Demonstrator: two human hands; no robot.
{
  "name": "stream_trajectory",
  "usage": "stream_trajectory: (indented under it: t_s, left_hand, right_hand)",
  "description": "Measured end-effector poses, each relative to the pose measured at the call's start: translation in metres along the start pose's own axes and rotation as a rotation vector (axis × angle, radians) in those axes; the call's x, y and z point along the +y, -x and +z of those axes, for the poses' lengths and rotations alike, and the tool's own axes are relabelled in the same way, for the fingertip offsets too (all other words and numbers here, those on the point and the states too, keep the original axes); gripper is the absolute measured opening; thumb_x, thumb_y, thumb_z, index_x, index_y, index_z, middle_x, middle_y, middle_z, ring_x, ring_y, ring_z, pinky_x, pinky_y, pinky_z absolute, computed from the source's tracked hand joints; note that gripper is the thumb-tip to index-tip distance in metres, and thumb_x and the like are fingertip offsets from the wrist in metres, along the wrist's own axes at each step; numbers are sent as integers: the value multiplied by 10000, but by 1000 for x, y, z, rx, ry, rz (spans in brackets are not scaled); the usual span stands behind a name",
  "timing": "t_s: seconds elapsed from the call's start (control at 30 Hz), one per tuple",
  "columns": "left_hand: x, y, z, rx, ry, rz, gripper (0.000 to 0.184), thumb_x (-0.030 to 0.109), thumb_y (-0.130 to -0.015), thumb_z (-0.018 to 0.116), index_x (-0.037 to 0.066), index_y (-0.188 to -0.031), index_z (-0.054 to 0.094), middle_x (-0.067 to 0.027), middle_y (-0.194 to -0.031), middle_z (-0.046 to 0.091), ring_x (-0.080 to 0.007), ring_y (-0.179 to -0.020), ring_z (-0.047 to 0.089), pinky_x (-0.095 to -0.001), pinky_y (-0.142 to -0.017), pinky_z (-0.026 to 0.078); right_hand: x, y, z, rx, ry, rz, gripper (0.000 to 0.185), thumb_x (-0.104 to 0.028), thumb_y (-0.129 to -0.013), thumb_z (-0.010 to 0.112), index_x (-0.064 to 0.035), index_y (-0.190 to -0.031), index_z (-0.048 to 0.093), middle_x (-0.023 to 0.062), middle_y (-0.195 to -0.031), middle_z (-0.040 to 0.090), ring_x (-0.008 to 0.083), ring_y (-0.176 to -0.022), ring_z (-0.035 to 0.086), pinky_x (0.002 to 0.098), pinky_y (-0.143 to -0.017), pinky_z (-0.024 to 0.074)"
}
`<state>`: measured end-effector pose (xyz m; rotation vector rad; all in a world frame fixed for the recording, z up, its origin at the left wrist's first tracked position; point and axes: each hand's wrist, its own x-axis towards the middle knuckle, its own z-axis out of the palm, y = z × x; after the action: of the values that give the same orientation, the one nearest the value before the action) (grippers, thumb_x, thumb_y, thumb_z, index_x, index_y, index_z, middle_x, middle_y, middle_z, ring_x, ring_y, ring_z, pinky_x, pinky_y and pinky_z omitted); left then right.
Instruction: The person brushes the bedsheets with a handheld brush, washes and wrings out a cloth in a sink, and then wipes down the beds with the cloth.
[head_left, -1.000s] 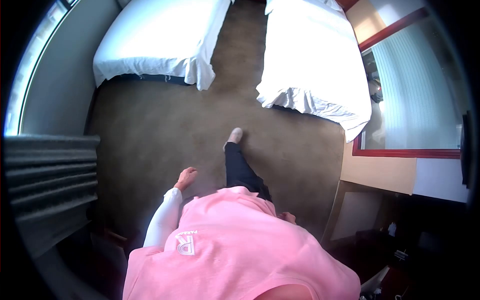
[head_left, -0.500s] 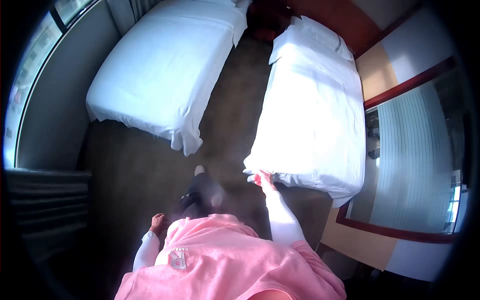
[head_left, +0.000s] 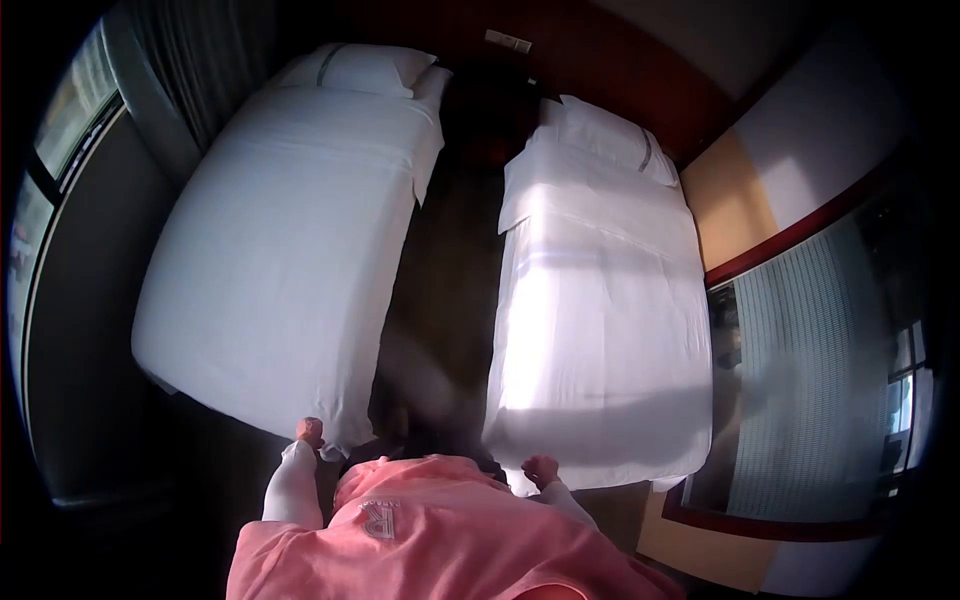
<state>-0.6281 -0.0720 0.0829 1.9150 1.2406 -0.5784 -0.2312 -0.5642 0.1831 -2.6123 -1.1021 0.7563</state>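
Brown floor [head_left: 445, 260] runs between two white beds [head_left: 270, 240].

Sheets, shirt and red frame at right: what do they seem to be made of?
Sheets: white, matt woven cloth, perhaps cotton; they drape and crease softly.
Shirt: matt pink fabric, possibly cotton knit, judging by its soft folds.
Frame: stiff, straight and dark red, probably painted or stained wood; too dim to be sure.
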Motion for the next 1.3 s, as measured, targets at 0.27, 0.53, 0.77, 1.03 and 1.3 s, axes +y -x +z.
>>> stream_trajectory:
  t_s: [0.27, 0.53, 0.77, 1.03, 1.3]
  left_hand:
    - [372, -161, -179, 88, 696, 427, 312, 292, -897, 544, 59, -1070, 659, -59, -878, 647, -152, -622, 626, -284, -544, 488]
    - [409, -241, -167, -112, 838, -77, 184, 224, -858, 563, 81, -931, 655, -40, -813, 629, -159, -592, 597, -309, -480, 463]
    - [338, -216, -139, 83, 1106, -625, 284, 255, -888, 501, 105, -1114, 584, -117, -995, 627, -320, -690, 666, -405, -545, 511]
    - [412, -336, -189, 19, 1138, -825, 292, 298, -911, 512, 73, -1038, 648, -142, -980, 669, -308, -852, 658, -401, -696, 525]
    - [615, -586, -347, -39, 568, -86, 414, 370, -931, 499, 76, -1209, 586, -202, -911, 672, -373, -961, 622, -415, -823, 486]
  right_hand:
    - [81, -56, 58, -283, -258, 706, 357, -404, -770, 636, -65, -658, 616, 132, -668, 661, 271, -621, 655, 410, -531, 496]
    - [64, -412, -192, 91, -1304, 956, 234, -251, -865, 581, -21, -867, 620, 123, -701, 674, 240, -559, 644, 352, -488, 514]
    - [-41, -746, -338, 6, -924, 433, 310, -381, -860, 626, -72, -876, 607, 47, -818, 664, 152, -712, 650, 289, -599, 512]
    - [-140, -982, -359, -20, -496, -32, 723, -471, -788, 700, -74, -1349, 476, 202, -1352, 480, 350, -1280, 419, 403, -1064, 364]
    - [-120, -1178, -312, -189, -283, 213, 1070, -525, -698, 764, -177, -1514, 166, 234, -1544, 147, 378, -1426, 158, 498, -1127, 221]
